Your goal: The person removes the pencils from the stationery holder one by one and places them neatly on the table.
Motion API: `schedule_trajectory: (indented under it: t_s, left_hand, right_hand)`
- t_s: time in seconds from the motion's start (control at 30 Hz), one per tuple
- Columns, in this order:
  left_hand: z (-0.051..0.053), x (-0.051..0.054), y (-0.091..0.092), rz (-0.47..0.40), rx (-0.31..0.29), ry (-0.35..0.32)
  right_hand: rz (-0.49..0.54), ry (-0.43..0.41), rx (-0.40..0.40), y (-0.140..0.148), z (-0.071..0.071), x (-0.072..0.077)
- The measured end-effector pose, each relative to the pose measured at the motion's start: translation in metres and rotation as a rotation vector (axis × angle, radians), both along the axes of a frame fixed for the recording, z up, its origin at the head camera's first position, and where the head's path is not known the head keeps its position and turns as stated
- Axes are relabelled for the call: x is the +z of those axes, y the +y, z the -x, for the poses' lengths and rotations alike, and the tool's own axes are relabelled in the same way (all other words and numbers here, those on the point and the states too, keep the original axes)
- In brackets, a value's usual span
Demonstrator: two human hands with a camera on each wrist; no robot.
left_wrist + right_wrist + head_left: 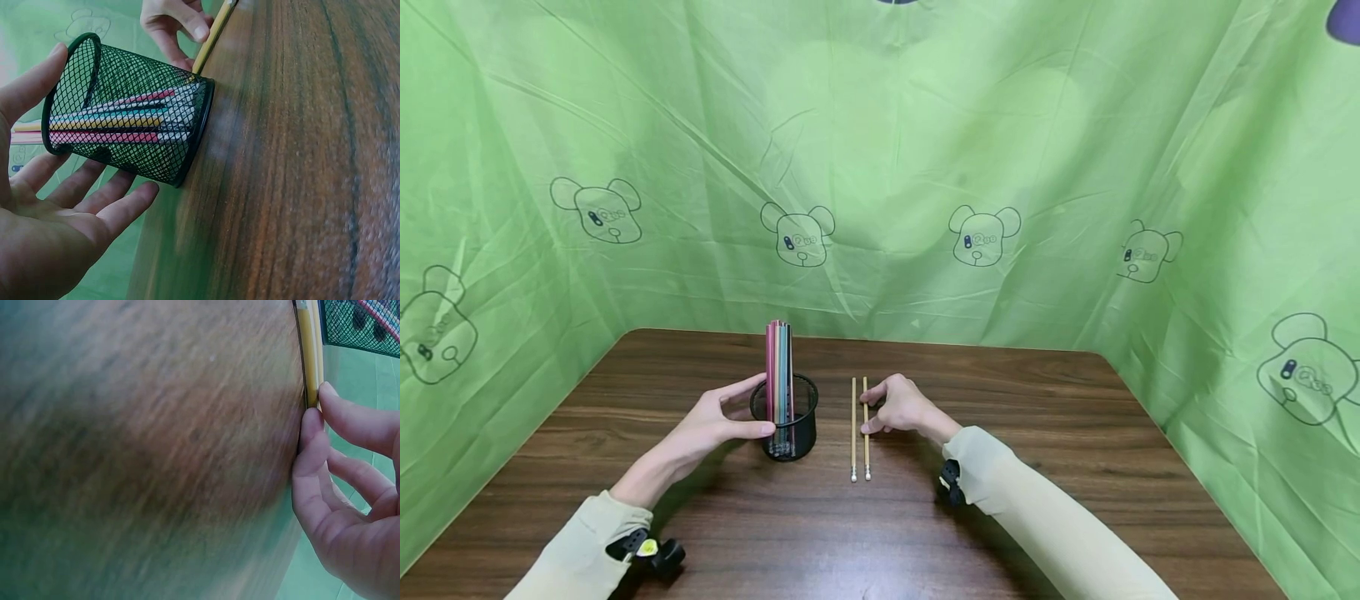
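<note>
A black mesh pencil cup (790, 442) stands upright on the table, holding a bunch of colored pencils (780, 367) that lean to its left side. My left hand (711, 425) holds the cup from the left, thumb and fingers spread around it near the rim. In the left wrist view the thumb touches the rim and the fingers curve along the mesh wall (131, 106). To the right of the cup, two yellow pencils lie side by side, eraser ends toward me. With thumb and fingers, my right hand (898, 406) grips the right-hand yellow pencil (867, 454); the left-hand yellow pencil (853, 442) lies free.
The brown wood-grain table (760, 533) reaches back to a green curtain (895, 167) with printed bear heads, which also hangs along both sides. Black wrist cameras sit on both sleeves, the left one (655, 554) close to the tabletop.
</note>
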State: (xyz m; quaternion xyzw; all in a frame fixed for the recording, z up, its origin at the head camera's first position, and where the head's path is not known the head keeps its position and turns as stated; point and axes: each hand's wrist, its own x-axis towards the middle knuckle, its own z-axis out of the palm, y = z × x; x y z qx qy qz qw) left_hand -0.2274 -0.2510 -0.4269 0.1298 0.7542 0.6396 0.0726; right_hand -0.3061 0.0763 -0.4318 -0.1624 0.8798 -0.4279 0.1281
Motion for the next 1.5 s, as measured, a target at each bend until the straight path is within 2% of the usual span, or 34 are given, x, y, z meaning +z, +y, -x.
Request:
schedule_trajectory:
  t_s: [0.97, 1.2, 1.5]
  left_hand:
    - [0.0, -0.002, 0.0, -0.018, -0.015, -0.009]
    - [0.0, -0.001, 0.0, -0.015, -0.017, -0.005]
    - [0.0, -0.002, 0.0, -0.019, -0.013, -0.005]
  right_hand:
    - [0.022, 0.041, 0.018, 0.006, -0.004, -0.001]
    - [0.032, 0.036, 0.004, 0.008, -0.006, 0.005]
    - [0.087, 0.011, 0.023, 0.009, -0.007, 0.012]
